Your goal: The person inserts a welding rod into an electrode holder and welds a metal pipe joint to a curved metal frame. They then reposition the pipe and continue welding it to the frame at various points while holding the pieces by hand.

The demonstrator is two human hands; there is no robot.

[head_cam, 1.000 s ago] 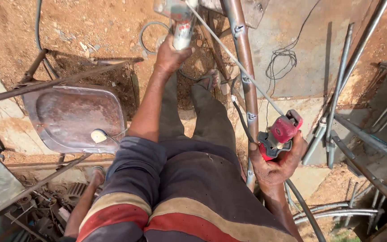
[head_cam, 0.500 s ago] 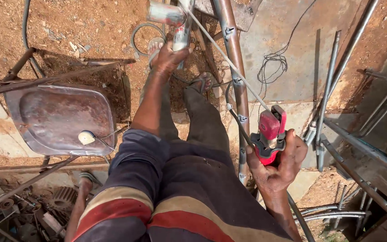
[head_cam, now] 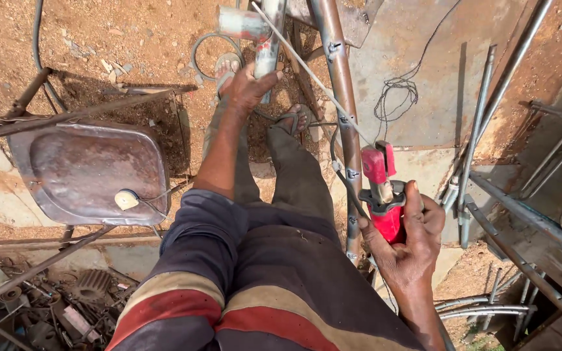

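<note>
My left hand reaches down ahead of me and rests its fingers against a short metal pipe piece with a side stub, near my sandalled feet. My right hand is closed around a red electrode holder at the right of my lap, its clamp jaws pointing up. A thin welding rod runs from the holder's jaws diagonally up to the pipe piece. A long rusty brown pipe with small tabs stands between my legs and the holder.
A dented metal tray on a rusty frame sits at left with a small pale lump on it. Scrap parts lie at bottom left. Grey rods and tubes lean at right beside a flat metal sheet and loose wire.
The view has shifted right. My right hand has turned the red holder upright and brought it closer to the brown pipe. My left hand stays at the short pipe piece.
</note>
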